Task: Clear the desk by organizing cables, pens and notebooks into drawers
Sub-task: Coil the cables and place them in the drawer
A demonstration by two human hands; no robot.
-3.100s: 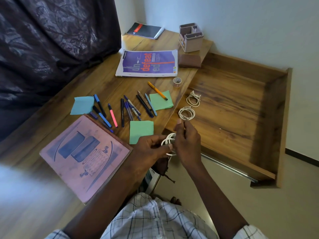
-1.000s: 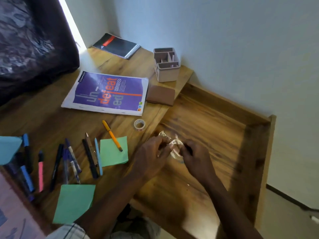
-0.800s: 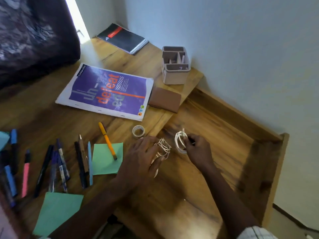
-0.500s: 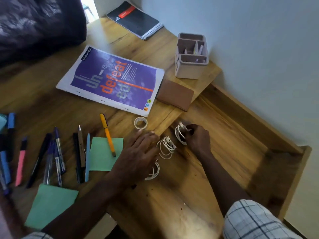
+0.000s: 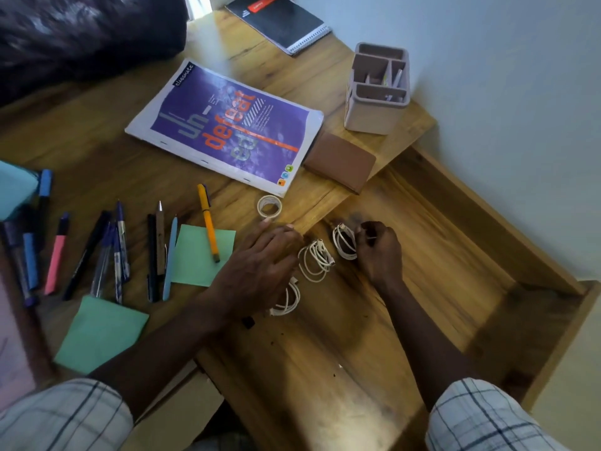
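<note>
Wooden desk (image 5: 97,131), open wooden drawer (image 5: 435,262) at right, three coils inside: right hand (image 5: 379,252) curls fingers round far white coiled cable (image 5: 343,244); left hand (image 5: 257,271) flat, fingers straight, just beside middle coil (image 5: 315,260), partly covering near coil (image 5: 290,301)

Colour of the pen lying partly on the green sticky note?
Orange-yellow pen; shows best in the head view.

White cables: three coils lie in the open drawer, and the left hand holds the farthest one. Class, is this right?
One slip: the head view shows the right hand holding the farthest coil, while the left hand lies flat by the nearer coils. All three are in the open drawer.
</note>
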